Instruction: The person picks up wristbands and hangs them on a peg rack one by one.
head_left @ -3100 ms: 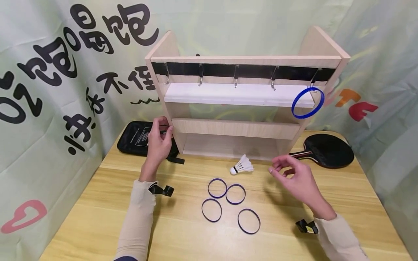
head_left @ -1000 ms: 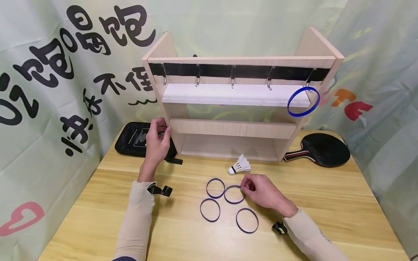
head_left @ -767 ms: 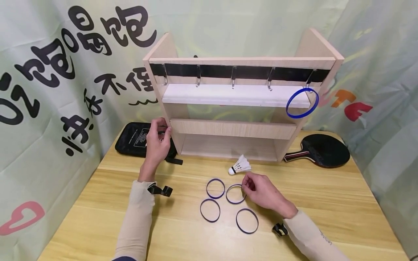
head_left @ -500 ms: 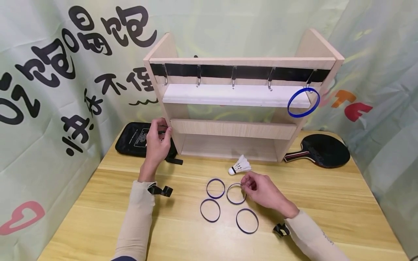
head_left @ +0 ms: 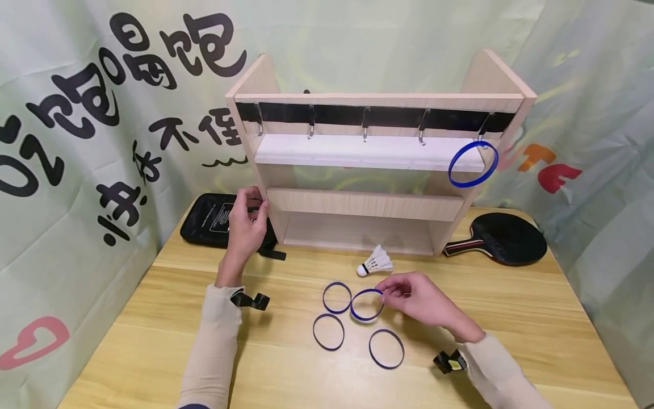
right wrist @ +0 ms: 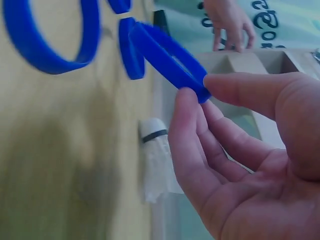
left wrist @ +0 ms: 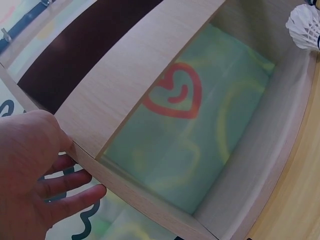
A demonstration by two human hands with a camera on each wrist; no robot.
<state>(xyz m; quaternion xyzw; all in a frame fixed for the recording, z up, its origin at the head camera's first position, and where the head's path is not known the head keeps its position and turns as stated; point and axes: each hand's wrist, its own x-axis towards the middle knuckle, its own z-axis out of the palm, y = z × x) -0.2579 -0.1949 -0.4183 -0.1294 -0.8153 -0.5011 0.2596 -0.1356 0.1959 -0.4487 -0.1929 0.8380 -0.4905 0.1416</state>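
Since the earliest head frame, the right hand (head_left: 419, 298) moves left, from beside the paddle handle to a blue ring (right wrist: 161, 62), and this ring changes from flat to tilted. The right hand pinches the ring's right side between thumb and bent index finger, with only the band's thickness between the tips. The ring is positioned directly left of the right hand, with its held side raised above the table (head_left: 286, 369); contact of its far side with the table cannot be determined.

The left hand (head_left: 247, 224) is well apart from the ring, to its left and farther back. Its loosely bent fingers touch the left side panel (left wrist: 145, 192) of the wooden rack (head_left: 365, 204); whether thumb and index finger pinch the edge cannot be told.

Three further blue rings (right wrist: 132, 50) lie flat on the table: one just left of the held ring, two nearer the person. A shuttlecock (head_left: 378, 261) lies behind the held ring, in front of the rack. A hung ring (head_left: 466, 184) is suspended from the rightmost hook (head_left: 482, 127).
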